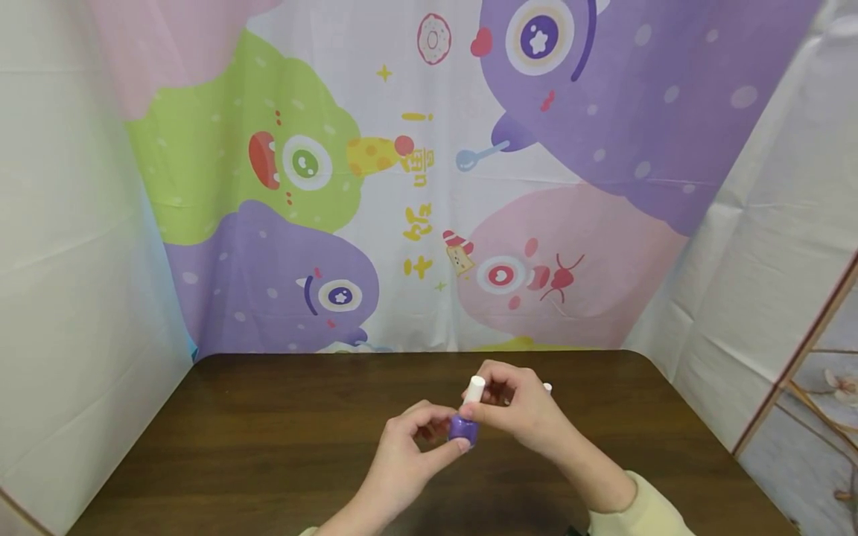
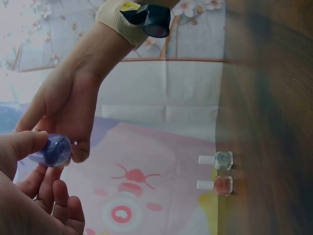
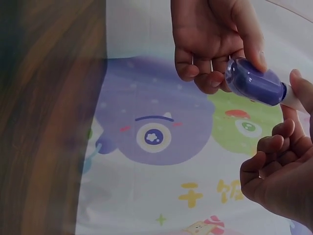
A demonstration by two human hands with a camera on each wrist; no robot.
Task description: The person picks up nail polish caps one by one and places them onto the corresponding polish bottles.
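Note:
A purple nail polish bottle (image 1: 463,430) with a white cap (image 1: 475,389) is held up above the dark table, tilted slightly. My left hand (image 1: 412,451) pinches the glass body between thumb and fingers. The white cap is in the grip of my right hand (image 1: 519,406), thumb against its lower part. From the right wrist side, the purple bottle (image 3: 254,82) lies across the view, and its cap (image 3: 292,98) is partly covered by the right fingers. Cap and bottle appear joined.
Two more nail polish bottles with white caps, one grey-green (image 2: 223,160) and one orange-red (image 2: 223,186), stand side by side on the wooden table (image 1: 268,447). In the head view my right hand mostly hides them. A cartoon-printed curtain (image 1: 429,313) hangs behind the table.

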